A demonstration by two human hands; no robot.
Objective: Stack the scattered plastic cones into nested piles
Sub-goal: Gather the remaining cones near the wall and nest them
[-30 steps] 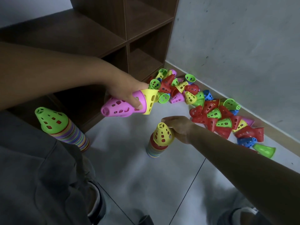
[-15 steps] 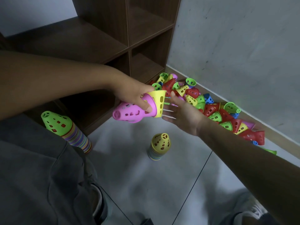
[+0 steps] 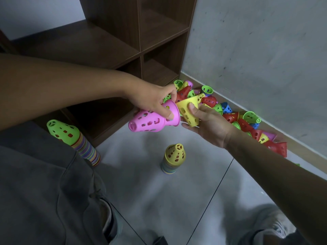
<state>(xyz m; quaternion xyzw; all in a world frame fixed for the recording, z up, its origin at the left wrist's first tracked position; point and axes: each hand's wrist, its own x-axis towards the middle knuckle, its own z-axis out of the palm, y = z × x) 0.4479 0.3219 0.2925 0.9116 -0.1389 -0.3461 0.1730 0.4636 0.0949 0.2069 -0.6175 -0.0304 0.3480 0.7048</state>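
A home room: wooden cubby shelf (image 3: 141,41), tiled floor (image 3: 159,200), plastered wall (image 3: 256,50).

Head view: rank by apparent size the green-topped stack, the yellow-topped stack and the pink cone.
1. Green-topped stack, largest, though nearer the camera.
2 and 3. Pink cone and yellow-topped stack look alike; the cone is held nearer, so unranked.

2 hands (image 3: 150,99) (image 3: 210,124), 2 held cones: pink (image 3: 150,121), yellow (image 3: 189,110). 2 nested stacks (image 3: 83,145) (image 3: 172,160) on floor; loose pile (image 3: 230,114) uncountable.
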